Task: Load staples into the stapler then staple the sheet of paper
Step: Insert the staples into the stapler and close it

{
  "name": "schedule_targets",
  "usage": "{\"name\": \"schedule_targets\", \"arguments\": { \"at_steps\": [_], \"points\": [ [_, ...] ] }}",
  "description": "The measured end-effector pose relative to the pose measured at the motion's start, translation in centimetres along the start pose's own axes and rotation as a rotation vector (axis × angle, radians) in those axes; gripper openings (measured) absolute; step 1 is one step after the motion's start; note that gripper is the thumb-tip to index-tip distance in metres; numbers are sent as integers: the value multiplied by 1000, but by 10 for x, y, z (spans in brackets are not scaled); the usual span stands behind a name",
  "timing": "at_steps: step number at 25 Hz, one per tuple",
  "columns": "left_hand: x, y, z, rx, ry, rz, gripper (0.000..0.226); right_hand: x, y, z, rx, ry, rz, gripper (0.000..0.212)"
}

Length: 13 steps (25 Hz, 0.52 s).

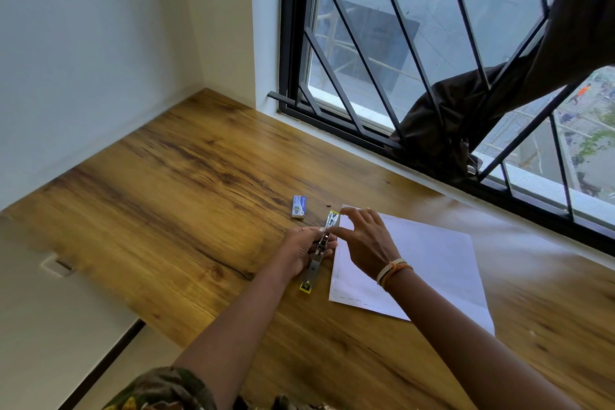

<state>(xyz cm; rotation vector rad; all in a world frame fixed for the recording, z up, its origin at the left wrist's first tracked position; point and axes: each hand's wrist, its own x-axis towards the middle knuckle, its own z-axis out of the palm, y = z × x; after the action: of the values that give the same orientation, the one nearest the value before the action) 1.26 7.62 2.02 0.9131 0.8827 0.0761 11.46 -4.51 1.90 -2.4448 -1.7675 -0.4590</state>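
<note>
Stapler (316,255) lies swung open on the wooden tabletop (186,183), near its middle, just left of the paper: slim metal body, silver magazine rail running toward the person, yellow-and-black plastic end cap at the near tip, printed yellow-black top arm angled away at the far end. Left hand (301,251) cups the stapler's middle from the left side, fingers curled round the metal rail, thumb up near the hinge. Right hand (362,240) comes in from the right above the paper's corner, thumb and forefinger pinched close together at the hinge area, the other fingers fanned out and raised; whether a strip of staples sits in that pinch is too small to tell. White sheet of paper (429,263) lies flat, rectangular, left edge touching or just beside the stapler, faint dashed line along its left and near edges. Small blue-and-white cardboard staple box (299,206) sits beyond the stapler, apart from both hands. Tiny brown speck on the wood between box and stapler. Banded thread bracelet (392,271), cream and orange, on right wrist. Tabletop has glossy brown grain with dark streaks. Black metal window grille (392,53) behind, dark brown cloth (442,123) bunched through its bars.
</note>
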Motion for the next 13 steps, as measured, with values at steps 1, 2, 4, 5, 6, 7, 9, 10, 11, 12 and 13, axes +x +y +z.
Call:
{"name": "schedule_targets", "arguments": {
  "at_steps": [1,2,4,5,6,7,9,10,11,12,13],
  "points": [
    [0,0,0,4,-3,0,18,0,1,0,-8,1,2,50],
    [-1,0,0,7,-3,-2,17,0,2,1,-22,3,2,52],
    [0,0,0,11,0,1,16,1,4,1,-60,-3,4,54],
    [1,0,0,14,2,4,17,2,4,1,-79,-13,8,52],
    [1,0,0,18,5,4,17,3,3,0,-93,-27,15,50],
    [1,0,1,21,7,1,17,3,3,0,-103,-40,22,48],
    [2,-1,1,25,10,-2,17,3,2,1,-118,-64,33,46],
    [2,-1,1,28,10,-3,17,2,2,2,-125,-76,44,47],
    [2,-1,1,35,10,-5,18,2,2,3,-129,-85,62,49],
    [3,-1,1,40,9,-7,17,2,2,4,-128,-86,84,52],
    [3,-1,2,41,9,-11,17,1,2,4,-125,-82,102,54]
  ]
}}
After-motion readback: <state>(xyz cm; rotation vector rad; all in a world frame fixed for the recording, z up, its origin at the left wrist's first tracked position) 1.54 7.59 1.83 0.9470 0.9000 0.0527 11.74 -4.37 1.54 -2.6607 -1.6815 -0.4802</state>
